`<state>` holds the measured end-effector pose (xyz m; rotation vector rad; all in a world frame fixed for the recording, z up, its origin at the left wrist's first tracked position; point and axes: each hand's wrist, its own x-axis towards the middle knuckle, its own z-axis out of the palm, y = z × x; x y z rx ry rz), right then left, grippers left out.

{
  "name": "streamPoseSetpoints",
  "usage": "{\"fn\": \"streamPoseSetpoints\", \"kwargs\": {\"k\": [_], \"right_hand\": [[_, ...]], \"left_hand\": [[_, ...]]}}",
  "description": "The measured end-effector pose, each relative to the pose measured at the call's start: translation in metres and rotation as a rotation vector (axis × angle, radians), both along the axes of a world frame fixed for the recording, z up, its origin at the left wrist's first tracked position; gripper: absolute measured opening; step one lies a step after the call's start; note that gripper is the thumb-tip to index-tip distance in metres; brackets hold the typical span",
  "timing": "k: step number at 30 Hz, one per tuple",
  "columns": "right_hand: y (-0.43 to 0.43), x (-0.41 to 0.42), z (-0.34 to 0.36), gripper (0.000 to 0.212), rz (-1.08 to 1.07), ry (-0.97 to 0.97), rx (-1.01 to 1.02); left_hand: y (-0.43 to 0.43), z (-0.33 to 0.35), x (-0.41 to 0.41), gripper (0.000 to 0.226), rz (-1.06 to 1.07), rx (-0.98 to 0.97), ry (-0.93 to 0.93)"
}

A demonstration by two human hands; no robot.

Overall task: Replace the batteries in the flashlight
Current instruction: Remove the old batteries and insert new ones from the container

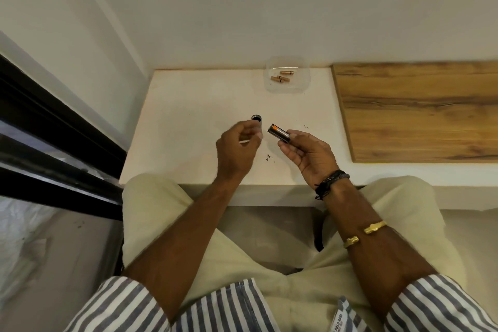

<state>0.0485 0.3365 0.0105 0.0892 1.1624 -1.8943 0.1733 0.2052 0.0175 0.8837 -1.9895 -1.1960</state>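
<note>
My left hand [237, 149] is closed around the black flashlight body [256, 118], of which only the open round end shows above my fingertips. Just to its right, my right hand [310, 156] pinches a black battery holder [279, 134] with an orange-and-black battery visible inside. The holder's free end points toward the flashlight opening, a short gap apart. Both hands hover over the white table [188, 116]. At the table's back stands a clear plastic container [287, 88] with three copper-coloured batteries [281, 77] lying in it.
A wooden board [417, 110] covers the surface to the right. The wall runs close behind the table, and a dark window frame [54, 121] lies to the left. Small dark specks [269, 158] dot the table near my hands. My knees sit under the table's front edge.
</note>
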Motion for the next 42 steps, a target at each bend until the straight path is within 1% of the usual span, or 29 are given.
{"fn": "streamPoseSetpoints", "kwargs": {"k": [3, 7, 9, 11, 15, 19, 26, 32, 36, 37, 40, 42], "right_hand": [[0.0, 0.005, 0.0, 0.021, 0.067, 0.01, -0.019], [0.001, 0.009, -0.001, 0.017, 0.145, 0.045, 0.023], [0.0, 0.011, -0.001, 0.017, 0.184, 0.102, 0.087], [-0.003, 0.012, 0.0, 0.016, 0.201, 0.176, 0.153], [-0.006, 0.017, 0.001, 0.013, 0.216, 0.241, 0.202], [-0.005, 0.017, -0.001, 0.01, 0.208, 0.264, 0.211], [-0.006, 0.014, -0.006, 0.01, 0.22, 0.264, 0.277], [-0.006, 0.012, -0.009, 0.016, 0.222, 0.306, 0.311], [-0.009, 0.017, -0.008, 0.006, 0.19, 0.301, 0.331], [-0.01, 0.017, -0.007, 0.006, 0.187, 0.282, 0.32], [-0.009, 0.016, -0.004, 0.016, 0.179, 0.222, 0.283], [-0.009, 0.017, -0.004, 0.017, 0.181, 0.269, 0.288]], "left_hand": [[0.008, 0.002, 0.002, 0.04, -0.127, 0.202, 0.038], [0.012, -0.002, 0.005, 0.036, -0.129, 0.287, 0.069], [0.012, -0.002, 0.008, 0.034, -0.135, 0.247, 0.058], [0.014, -0.003, 0.009, 0.032, -0.155, 0.161, 0.029], [0.017, -0.008, 0.009, 0.03, -0.174, 0.071, -0.002], [0.016, -0.013, 0.008, 0.031, -0.215, 0.008, -0.029], [0.017, -0.021, 0.01, 0.031, -0.282, -0.098, -0.069], [0.019, -0.022, 0.009, 0.031, -0.301, -0.155, -0.074], [0.019, -0.022, 0.008, 0.028, -0.295, -0.17, -0.076], [0.018, -0.022, 0.008, 0.028, -0.286, -0.158, -0.069], [0.015, -0.022, 0.007, 0.028, -0.233, -0.119, -0.049], [0.015, -0.021, 0.006, 0.029, -0.198, -0.11, -0.044]]}}
